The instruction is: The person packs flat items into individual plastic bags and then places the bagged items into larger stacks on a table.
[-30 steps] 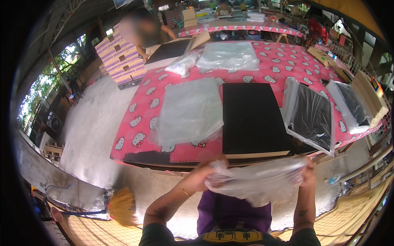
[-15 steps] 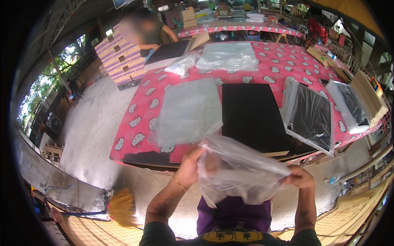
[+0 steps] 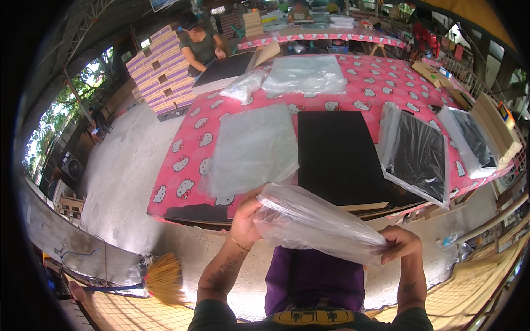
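A clear plastic bag (image 3: pixel 317 223) is stretched between my two hands, in front of the table's near edge. My left hand (image 3: pixel 247 218) grips one end of it, the fingers partly hidden behind the plastic. At the other end my right hand (image 3: pixel 399 243) pinches the bag, thumb and fingers closed. Just beyond lies a black rectangular board (image 3: pixel 338 154), with a stack of clear plastic bags (image 3: pixel 255 146) flat on its left. To its right rest a black board in a clear bag (image 3: pixel 417 151) and another bagged black board (image 3: pixel 468 138).
The table has a pink patterned cover (image 3: pixel 176 176). Farther back lie more clear bags (image 3: pixel 306 74) and a bunched plastic bundle (image 3: pixel 243 87). A co-worker (image 3: pixel 201 47) stands by a black-topped stack (image 3: pixel 223 71), near piled boxes (image 3: pixel 160 74). A broom (image 3: pixel 164 278) is at lower left.
The bag between my hands has gone from puffed out and loose to a flatter, folded strip. My left hand has shifted slightly left. The co-worker's arms and head have moved.
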The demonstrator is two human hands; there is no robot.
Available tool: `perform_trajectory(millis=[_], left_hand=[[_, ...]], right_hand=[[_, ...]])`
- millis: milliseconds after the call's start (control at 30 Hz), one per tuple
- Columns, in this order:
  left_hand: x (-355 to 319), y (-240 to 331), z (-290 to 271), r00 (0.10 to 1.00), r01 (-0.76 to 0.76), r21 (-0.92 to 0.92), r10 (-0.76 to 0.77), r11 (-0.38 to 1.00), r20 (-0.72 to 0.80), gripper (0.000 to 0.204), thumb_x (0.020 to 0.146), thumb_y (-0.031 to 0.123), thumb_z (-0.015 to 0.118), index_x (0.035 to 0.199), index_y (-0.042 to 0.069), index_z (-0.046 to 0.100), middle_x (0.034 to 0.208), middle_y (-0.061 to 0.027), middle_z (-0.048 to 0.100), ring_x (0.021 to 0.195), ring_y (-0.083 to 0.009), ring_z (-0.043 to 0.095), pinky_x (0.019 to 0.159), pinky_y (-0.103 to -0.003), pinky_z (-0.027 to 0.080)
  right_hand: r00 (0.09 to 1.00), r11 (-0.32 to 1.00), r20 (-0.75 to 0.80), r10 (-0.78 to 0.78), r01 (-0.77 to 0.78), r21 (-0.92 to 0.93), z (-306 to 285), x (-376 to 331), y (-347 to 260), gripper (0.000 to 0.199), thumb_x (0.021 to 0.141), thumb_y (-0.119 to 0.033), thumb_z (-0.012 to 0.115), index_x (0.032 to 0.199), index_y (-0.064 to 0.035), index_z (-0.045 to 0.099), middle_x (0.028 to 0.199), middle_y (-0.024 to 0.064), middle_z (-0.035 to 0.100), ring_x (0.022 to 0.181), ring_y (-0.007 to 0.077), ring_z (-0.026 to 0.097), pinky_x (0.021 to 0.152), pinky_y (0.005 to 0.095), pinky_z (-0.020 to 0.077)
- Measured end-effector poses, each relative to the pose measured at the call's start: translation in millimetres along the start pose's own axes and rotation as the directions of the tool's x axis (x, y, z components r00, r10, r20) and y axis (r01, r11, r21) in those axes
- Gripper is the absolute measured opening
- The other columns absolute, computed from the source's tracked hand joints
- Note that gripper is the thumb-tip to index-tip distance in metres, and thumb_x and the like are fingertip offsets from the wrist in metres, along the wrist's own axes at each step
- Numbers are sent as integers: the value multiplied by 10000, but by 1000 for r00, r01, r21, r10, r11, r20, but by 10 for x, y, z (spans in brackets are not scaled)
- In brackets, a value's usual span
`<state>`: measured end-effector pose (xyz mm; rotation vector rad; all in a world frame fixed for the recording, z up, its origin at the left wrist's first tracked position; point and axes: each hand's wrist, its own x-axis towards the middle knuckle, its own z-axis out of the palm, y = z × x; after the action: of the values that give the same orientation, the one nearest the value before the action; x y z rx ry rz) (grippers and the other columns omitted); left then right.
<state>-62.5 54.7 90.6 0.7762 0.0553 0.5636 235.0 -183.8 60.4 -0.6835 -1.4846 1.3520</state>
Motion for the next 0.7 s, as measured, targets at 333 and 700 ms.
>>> perform_trajectory(millis=[333, 700], left_hand=[[16, -328, 34, 795, 249, 605, -517, 756, 319, 314, 787, -26, 728, 1092, -38, 654, 1011, -53, 663, 935, -122, 588, 828, -251, 452], [60, -388, 106, 663, 112, 920, -717, 377, 213, 521, 798, 294, 753, 1176, -33, 602, 1152, -127, 622, 979, -205, 607, 814, -292, 501]], right_hand=[[454, 613, -878, -150, 740, 278, -118, -591, 526, 460, 893, -236, 611, 1244, 48, 523, 1025, 189, 641, 694, 249, 650, 564, 329, 545], [748, 910, -569, -342, 415, -1, -139, -313, 89, 425, 816, -320, 742, 943, 79, 666, 908, 160, 677, 772, 220, 658, 679, 318, 506]])
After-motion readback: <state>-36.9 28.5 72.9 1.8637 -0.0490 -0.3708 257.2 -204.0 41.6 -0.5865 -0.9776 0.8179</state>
